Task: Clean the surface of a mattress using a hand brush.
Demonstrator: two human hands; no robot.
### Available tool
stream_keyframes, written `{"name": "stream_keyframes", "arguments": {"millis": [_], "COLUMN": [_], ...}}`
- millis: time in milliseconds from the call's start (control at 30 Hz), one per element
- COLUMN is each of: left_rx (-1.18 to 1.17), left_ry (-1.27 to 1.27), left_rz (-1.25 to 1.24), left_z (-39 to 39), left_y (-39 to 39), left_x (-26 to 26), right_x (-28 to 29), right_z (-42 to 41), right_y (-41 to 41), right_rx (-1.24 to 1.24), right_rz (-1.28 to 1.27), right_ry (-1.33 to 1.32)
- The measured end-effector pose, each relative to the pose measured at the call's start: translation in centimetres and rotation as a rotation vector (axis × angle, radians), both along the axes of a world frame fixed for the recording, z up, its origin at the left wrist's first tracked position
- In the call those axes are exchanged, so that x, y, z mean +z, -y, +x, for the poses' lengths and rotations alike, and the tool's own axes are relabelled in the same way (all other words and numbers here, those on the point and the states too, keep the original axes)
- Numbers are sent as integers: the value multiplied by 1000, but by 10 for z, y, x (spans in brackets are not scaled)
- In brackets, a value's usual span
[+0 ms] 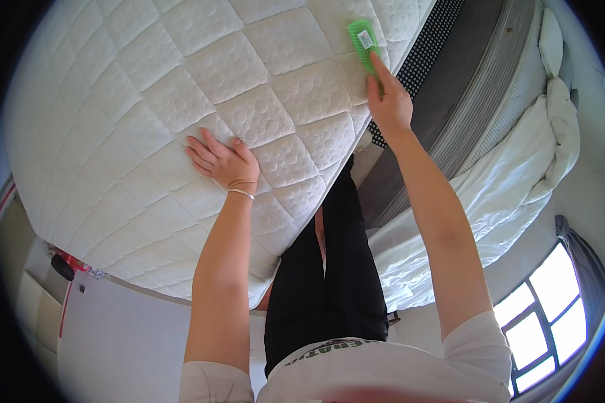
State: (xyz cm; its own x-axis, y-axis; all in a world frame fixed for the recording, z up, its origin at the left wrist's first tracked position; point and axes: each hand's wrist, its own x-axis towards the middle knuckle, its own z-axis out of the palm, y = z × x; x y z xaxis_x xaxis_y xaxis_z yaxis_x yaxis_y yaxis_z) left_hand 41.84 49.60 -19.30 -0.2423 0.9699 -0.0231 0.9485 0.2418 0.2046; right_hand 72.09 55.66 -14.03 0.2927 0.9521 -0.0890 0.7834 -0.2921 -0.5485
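Note:
A white quilted mattress fills the upper left and middle of the view. My left hand lies on its surface with the fingers a little apart and nothing held; a thin bracelet circles the wrist. Near the mattress's right edge, my right hand grips the end of a green plastic brush. A small white label is on the brush's upper face. The brush lies against the quilted surface, and its underside is hidden.
Beyond the mattress's right edge run a dotted black strip and a dark grey bed base. Crumpled white bedding lies farther right. A window with a grey curtain stands at the lower right. My legs in black trousers are beside the mattress.

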Motion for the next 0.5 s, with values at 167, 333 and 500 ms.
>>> {"name": "stream_keyframes", "arguments": {"millis": [167, 333, 500], "left_rx": [-6, -4, 6], "left_ry": [-22, -61, -38], "left_rz": [-7, -1, -7], "left_z": [1, -6, 13], "left_y": [3, 5, 1], "left_x": [-5, -6, -7], "right_x": [1, 7, -24], "right_z": [-80, -51, 20], "right_y": [159, 171, 90], "right_rx": [723, 892, 341], "right_rz": [-582, -498, -51], "right_ry": [49, -10, 60]}}
